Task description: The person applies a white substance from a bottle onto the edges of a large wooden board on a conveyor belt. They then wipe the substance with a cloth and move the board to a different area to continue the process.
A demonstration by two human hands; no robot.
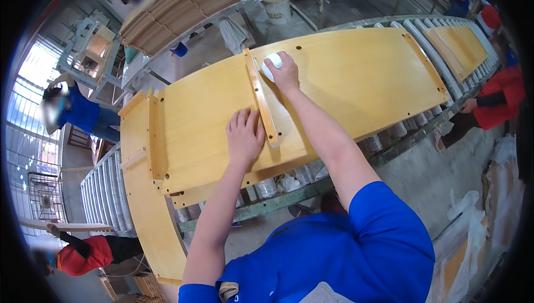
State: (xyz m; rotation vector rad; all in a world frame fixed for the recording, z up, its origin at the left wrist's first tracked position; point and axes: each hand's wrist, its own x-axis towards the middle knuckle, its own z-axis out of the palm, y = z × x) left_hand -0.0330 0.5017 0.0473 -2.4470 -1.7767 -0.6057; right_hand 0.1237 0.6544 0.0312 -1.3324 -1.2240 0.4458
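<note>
White wad (268,71) is gripped in the right hand (286,73), against the yellow panel (356,75). Left hand (245,138) lies open, palm down, on this panel; a wooden strip (261,100) runs between both hands. Beyond the right hand: white bucket (276,9) and, farther left, blue container (179,50); contents indiscernible.

"What colour is the big board (334,83)?"
"Honey yellow, dotted with dark holes (298,47) near its edges."
"And the wad (268,69) on it?"
"Plain white."
"The wearer's shirt (317,253)?"
"Bright blue. The co-worker's shirt (500,115) at far right is red, with a black lower sleeve (491,100)."
"And the rollers (103,190)?"
"Silver-grey stripes, beside a green frame (278,198)."
</note>
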